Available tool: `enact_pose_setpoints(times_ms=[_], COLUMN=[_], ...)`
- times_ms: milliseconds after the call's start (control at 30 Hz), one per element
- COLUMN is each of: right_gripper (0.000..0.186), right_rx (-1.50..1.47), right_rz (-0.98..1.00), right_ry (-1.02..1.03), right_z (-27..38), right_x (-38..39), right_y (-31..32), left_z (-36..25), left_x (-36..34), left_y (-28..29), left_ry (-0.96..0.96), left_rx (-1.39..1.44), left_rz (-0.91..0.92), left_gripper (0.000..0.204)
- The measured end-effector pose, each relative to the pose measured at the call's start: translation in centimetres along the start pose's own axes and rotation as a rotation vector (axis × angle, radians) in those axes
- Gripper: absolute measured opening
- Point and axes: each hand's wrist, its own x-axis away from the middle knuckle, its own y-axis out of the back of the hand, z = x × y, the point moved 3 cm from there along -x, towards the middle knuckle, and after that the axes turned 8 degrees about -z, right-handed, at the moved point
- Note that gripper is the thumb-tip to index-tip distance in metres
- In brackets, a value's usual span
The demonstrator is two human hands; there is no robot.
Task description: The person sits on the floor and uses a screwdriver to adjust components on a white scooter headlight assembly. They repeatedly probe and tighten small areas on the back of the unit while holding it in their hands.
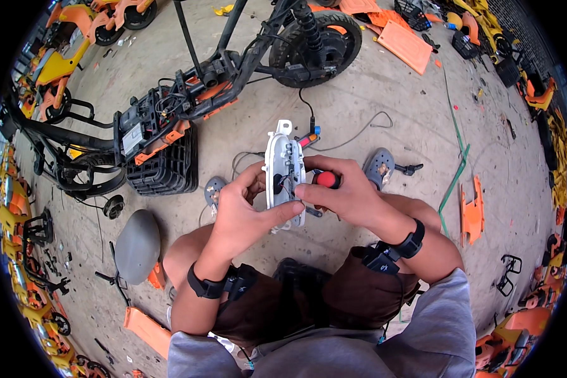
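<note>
Over my knees I hold an oblong white-and-grey plastic housing point(288, 151), which looks like a scooter lamp shell, upright with its inner side partly showing. Thin wires run inside it. My left hand point(236, 205) is closed round its left side and lower part, thumb across the front. My right hand point(353, 192) is closed at the right side, its thumb pressed on the shell's edge. Tucked in the right fingers is a black tool handle with a red end point(327, 180); its tip is hidden. Behind the housing, a red-and-blue tool point(310, 138) with a black cord shows in part.
A stripped scooter frame point(223, 75) stands ahead with a wheel point(318, 53) and a black crate point(164, 167). A grey scooter seat point(138, 246) is at left. Orange panels point(404, 45) and a green strap point(457, 167) lie on the floor. A loose cable point(359, 129) curls beyond my hands.
</note>
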Motion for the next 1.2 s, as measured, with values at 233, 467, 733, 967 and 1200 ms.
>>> enact_pose_setpoints(times_ms=[233, 467, 733, 967, 1200], right_gripper=[0.049, 0.045, 0.037, 0.030, 0.023], right_rx=[-0.036, 0.008, 0.045, 0.087, 0.293], right_rz=[0.016, 0.004, -0.045, -0.086, -0.260], right_ry=[-0.016, 0.013, 0.023, 0.084, 0.249], right_z=[-0.5, -0.3, -0.1, 0.2, 0.7], right_x=[-0.1, -0.2, -0.3, -0.2, 0.1], right_y=[0.5, 0.5, 0.5, 0.3, 0.6], left_z=[-0.2, 0.0, -0.8, 0.2, 0.4], left_x=[0.2, 0.3, 0.7, 0.3, -0.6], left_y=[0.2, 0.4, 0.3, 0.8, 0.7], left_ry=[0.068, 0.059, 0.220, 0.220, 0.012], left_rx=[0.119, 0.140, 0.215, 0.382, 0.090], left_rz=[0.002, 0.014, 0.083, 0.078, 0.031], left_gripper=[0.059, 0.059, 0.062, 0.059, 0.067])
